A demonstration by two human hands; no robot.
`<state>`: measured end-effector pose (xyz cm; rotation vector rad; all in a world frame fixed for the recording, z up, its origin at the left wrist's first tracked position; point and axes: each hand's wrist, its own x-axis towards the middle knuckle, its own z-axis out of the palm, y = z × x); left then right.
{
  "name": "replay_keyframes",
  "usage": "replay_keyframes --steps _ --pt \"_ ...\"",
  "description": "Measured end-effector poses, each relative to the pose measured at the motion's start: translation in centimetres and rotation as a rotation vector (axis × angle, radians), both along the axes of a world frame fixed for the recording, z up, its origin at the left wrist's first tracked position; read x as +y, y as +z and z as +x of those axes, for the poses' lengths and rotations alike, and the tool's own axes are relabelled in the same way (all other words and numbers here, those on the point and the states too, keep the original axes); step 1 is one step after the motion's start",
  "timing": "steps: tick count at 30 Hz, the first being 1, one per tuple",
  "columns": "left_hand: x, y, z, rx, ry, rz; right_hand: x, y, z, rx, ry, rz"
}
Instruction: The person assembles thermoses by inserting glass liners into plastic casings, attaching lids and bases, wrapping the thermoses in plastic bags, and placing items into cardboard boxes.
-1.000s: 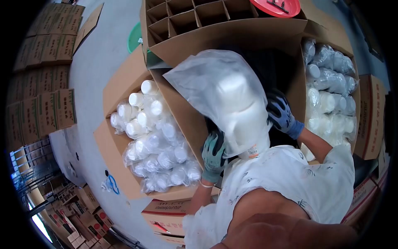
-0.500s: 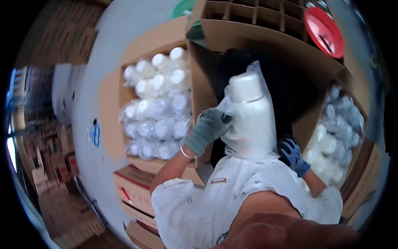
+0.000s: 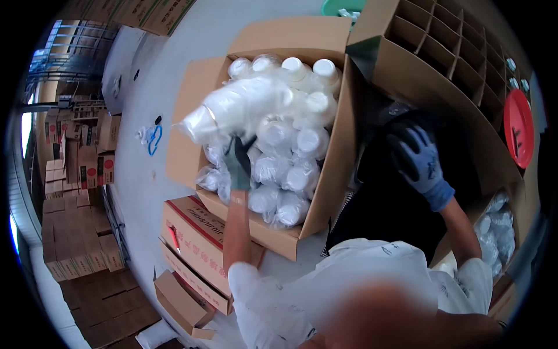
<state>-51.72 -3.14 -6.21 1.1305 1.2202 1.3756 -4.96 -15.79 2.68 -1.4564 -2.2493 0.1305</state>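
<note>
My left hand [image 3: 238,163], in a grey-green glove, grips a white bottle [image 3: 238,110] wrapped in clear plastic. The bottle lies tilted, blurred by motion, with its capped end toward the left, over an open carton [image 3: 325,198]. Inside that carton, bagged white bottles [image 3: 279,136] stand in rows, caps up. In a blue and black glove, my right hand [image 3: 415,160] is over the dark-clothed lap [image 3: 378,203], its fingers apart and nothing visible in them. Some clear plastic [image 3: 398,109] shows just beyond it.
At upper right is a carton with cardboard dividers [image 3: 453,49], with a red basin [image 3: 517,128] beside it. More bagged bottles [image 3: 494,232] sit at far right. Printed cartons [image 3: 195,232] stand at lower left, and a green basin [image 3: 343,7] at the top.
The bagged bottle has gone from upright at the lap to tilted over the left carton, carried by my left hand. My right hand has moved up and forward. The view has shifted left.
</note>
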Motion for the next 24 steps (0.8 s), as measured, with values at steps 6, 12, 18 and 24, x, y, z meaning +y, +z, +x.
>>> replay_keyframes --steps 6,12,18,24 --pt "14.6 -8.5 -5.9 0.192 0.501 -0.094 2.5 -2.5 2.5 -0.08 -0.246 0.055" --pt "22.5 -17.5 -11.7 0.941 0.327 -0.37 4.2 -3.0 1.9 -0.016 -0.282 0.05" --pt "18.9 -7.4 4.4 1.067 0.244 0.168 4.5 -3.5 2.3 0.059 -0.279 0.028" --pt "20.9 -8.5 18.6 0.891 -0.492 0.062 4.7 -3.8 2.4 0.092 -0.263 0.017"
